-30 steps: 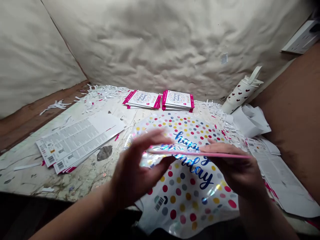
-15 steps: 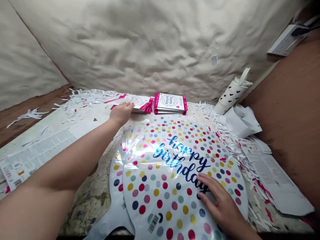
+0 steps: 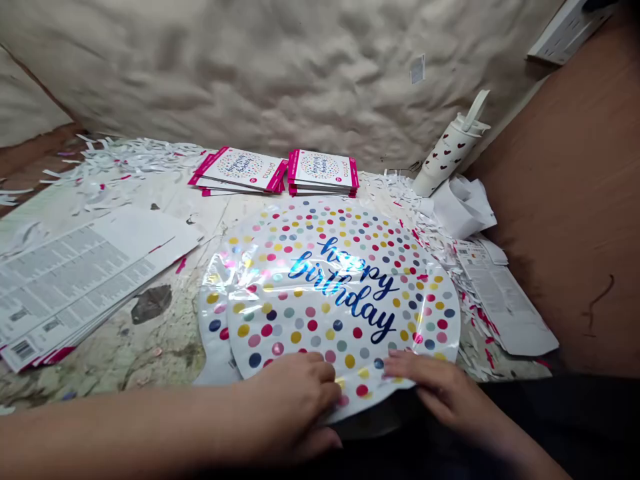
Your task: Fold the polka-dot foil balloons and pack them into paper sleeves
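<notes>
A flat foil balloon [image 3: 310,303] with coloured dots and blue "happy birthday" lettering lies in front of me. Another dotted foil balloon [image 3: 213,343] shows from under its left side. My left hand [image 3: 297,397] is closed at the near edge of the top balloon, fingers curled over the foil and thumb below. At the near right edge my right hand [image 3: 435,380] grips the same balloon, its fingers on top and its thumb under the rim. The balloon's near edge bends up slightly between the hands. My left hand covers part of its lower left side.
Two piles of pink-edged printed packs, a left pile [image 3: 240,170] and a right pile [image 3: 324,170], lie at the back. Printed card sheets [image 3: 100,267] are at left, more sheets [image 3: 505,300] at right. Paper shreds [image 3: 145,157] and a heart-patterned tumbler [image 3: 450,153] stand near the wall.
My left hand has come back from the left pile of packs to the balloon's near edge. My right hand has moved from the lettering to the near rim. The view has shifted.
</notes>
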Tool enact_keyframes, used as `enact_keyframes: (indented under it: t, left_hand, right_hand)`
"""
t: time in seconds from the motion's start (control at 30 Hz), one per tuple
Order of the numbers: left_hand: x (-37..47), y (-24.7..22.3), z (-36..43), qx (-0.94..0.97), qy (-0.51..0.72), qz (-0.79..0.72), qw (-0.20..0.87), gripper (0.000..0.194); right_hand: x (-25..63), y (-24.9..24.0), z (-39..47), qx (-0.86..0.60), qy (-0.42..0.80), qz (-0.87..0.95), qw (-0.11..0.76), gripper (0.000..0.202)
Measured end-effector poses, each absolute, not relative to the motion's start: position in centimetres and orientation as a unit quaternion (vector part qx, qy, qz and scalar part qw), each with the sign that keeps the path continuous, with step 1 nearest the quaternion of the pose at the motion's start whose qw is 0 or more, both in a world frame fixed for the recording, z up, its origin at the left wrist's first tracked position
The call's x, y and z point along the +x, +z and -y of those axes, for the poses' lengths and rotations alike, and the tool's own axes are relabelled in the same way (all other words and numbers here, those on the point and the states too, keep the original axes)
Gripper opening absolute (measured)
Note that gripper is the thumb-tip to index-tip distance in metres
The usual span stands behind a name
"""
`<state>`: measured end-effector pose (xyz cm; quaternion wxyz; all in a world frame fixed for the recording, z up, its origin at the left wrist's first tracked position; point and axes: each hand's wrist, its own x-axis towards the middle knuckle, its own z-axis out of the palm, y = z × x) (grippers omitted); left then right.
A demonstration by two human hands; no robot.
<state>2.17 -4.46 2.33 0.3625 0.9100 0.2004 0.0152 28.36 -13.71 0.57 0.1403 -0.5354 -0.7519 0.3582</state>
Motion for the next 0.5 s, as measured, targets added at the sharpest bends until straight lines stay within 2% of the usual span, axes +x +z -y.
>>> enact_keyframes:
  t: [0.1,0.2,0.3,0.4,0.43,0.5]
  left_hand:
    - [2.0,1.3,6.4,0.909,-0.029,-0.203,0.364,0.018]
    - [2.5,1.1,4.4,0.827,-0.049,-0.322,0.459,0.008]
    - [3.8,0.9,2.3,0.753,-0.059,-0.387,0.529,0.033]
    - [4.7,0.7,1.7,0.749,-0.057,-0.376,0.543,0.046]
    - [4.8,0.8,1.6,0.755,-0.059,-0.364,0.542,0.046]
    - [4.6,1.4,1.5,0.766,-0.077,-0.325,0.550,0.040]
  right_hand:
    - [28.5,0.6,13.2,-0.557,0.392,0.705,0.199,0.040]
    - [28.6,0.8,12.7,-0.568,0.421,0.675,0.210,0.032]
    - [28.2,1.6,12.1,-0.587,0.416,0.674,0.169,0.009]
    - [26.3,2.5,11.2,-0.560,0.399,0.714,0.131,0.038]
    - [25.4,2.7,10.8,-0.545,0.393,0.729,0.131,0.037]
    - [23.7,2.6,10.2,-0.521,0.373,0.754,0.144,0.020]
